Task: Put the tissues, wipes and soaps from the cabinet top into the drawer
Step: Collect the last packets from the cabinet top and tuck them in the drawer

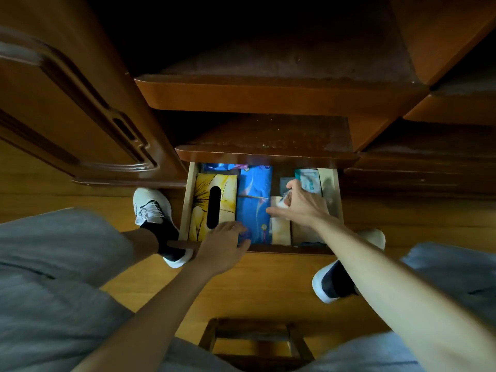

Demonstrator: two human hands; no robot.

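The open drawer [184, 208] holds a yellow tissue box [200, 205] with a dark oval slot at the left. A blue pack [255, 205] lies beside it, then a beige pack [280, 229], and a pale teal wipes pack [308, 181] at the back right. My left hand [222, 245] rests on the drawer's front edge, fingers spread over the near ends of the tissue box and blue pack. Inside the drawer on the right, my right hand [300, 205] is closed around a small pale wrapped item [285, 201]; what it is stays unclear.
The cabinet top [268, 135] and a higher shelf [268, 95] jut out above the drawer. A carved wooden door [80, 116] stands at the left. My feet in white shoes [150, 208] flank the drawer on the wooden floor. A wooden stool [255, 342] sits between my knees.
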